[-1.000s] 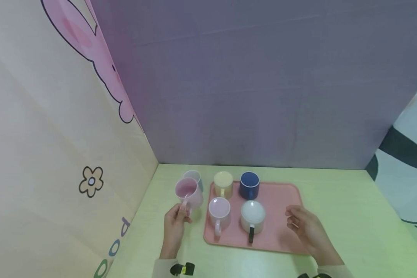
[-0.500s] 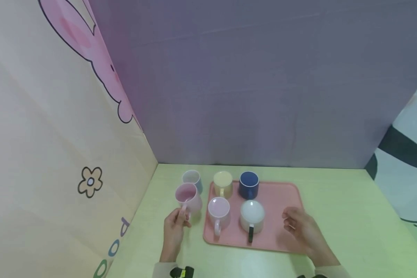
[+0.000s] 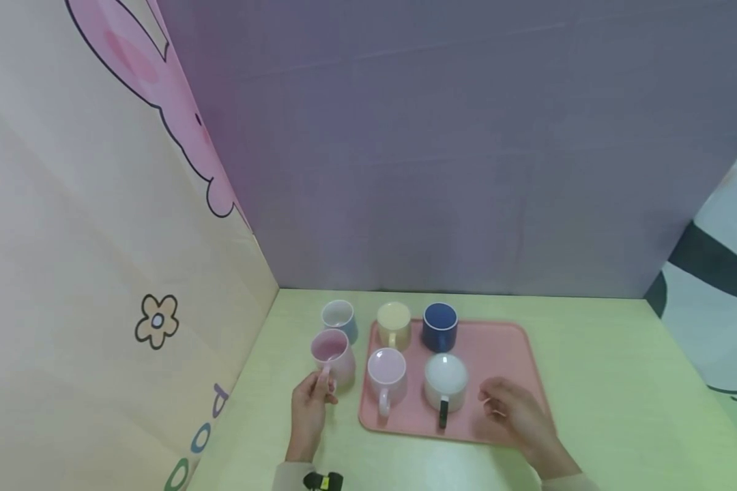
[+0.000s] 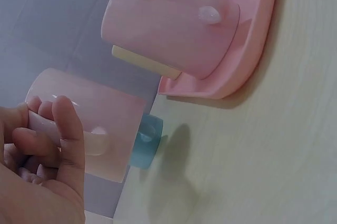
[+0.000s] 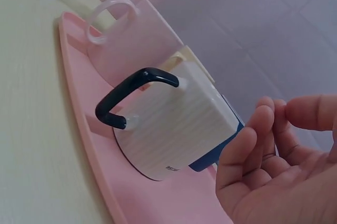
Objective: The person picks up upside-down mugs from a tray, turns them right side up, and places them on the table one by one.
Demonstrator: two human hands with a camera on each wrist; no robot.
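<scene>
My left hand [image 3: 309, 416] pinches the handle of a pink mug [image 3: 338, 360], left of the tray. In the left wrist view, the fingers of my left hand [image 4: 50, 155] curl round that handle; the mug's shadow lies apart from it on the table. Behind it stands a light blue cup [image 3: 340, 319]. My right hand [image 3: 525, 426] hovers over the tray's right part, fingers loosely bent and holding nothing. Nearest to it is a white mug with a black handle [image 5: 168, 124]. A pale pink mug [image 3: 387, 372] stands left of the white one.
The pink tray [image 3: 497, 348] also bears a dark blue mug [image 3: 440, 329] and a cream mug [image 3: 396, 327] at its back edge. A grey cloth wall [image 3: 405, 170] rises behind the table, and a patterned cloth [image 3: 98, 239] hangs at the left.
The pink mug in my left hand has come down and slightly toward me. My right hand has moved left and nearer the white mug.
</scene>
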